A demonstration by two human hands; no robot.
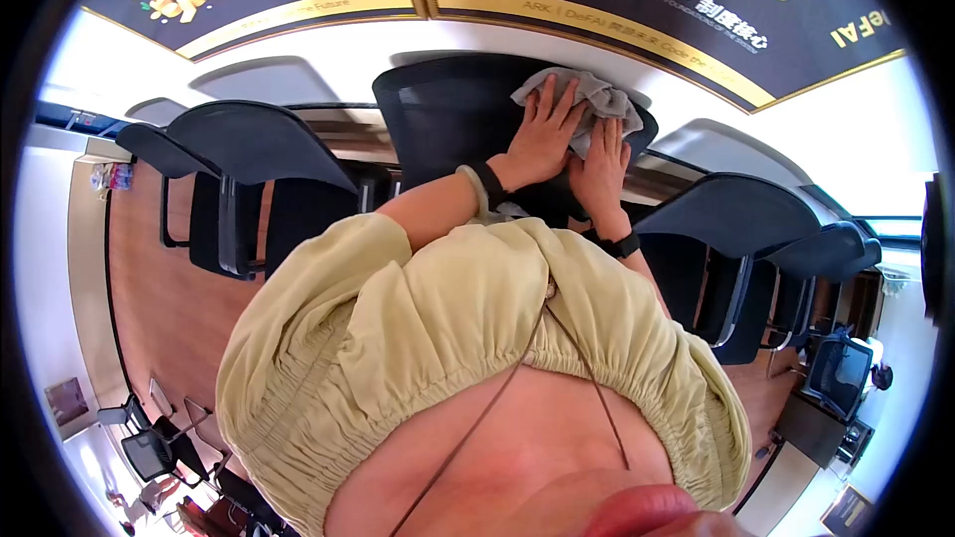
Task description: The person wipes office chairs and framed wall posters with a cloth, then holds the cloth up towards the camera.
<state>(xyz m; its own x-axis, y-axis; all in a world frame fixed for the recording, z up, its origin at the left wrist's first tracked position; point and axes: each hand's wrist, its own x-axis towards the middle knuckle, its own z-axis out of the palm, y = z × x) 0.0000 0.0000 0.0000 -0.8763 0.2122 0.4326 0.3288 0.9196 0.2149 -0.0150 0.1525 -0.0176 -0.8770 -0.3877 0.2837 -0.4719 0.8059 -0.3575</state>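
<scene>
A crumpled grey cloth lies against the upper right part of a black mesh chair back. My left hand, with a black band at its wrist, rests on the cloth's left part, fingers stretched out and spread. Just to its right, my right hand presses on the cloth's lower right, its fingers straight and a dark watch on the wrist. Both palms face the chair back and are hidden from me. Part of the cloth's underside cannot be seen.
More black chairs stand in a row to the left and right. Behind them is a white wall with dark, gold-edged posters. Wooden floor shows at the left. Another person is far off at the right.
</scene>
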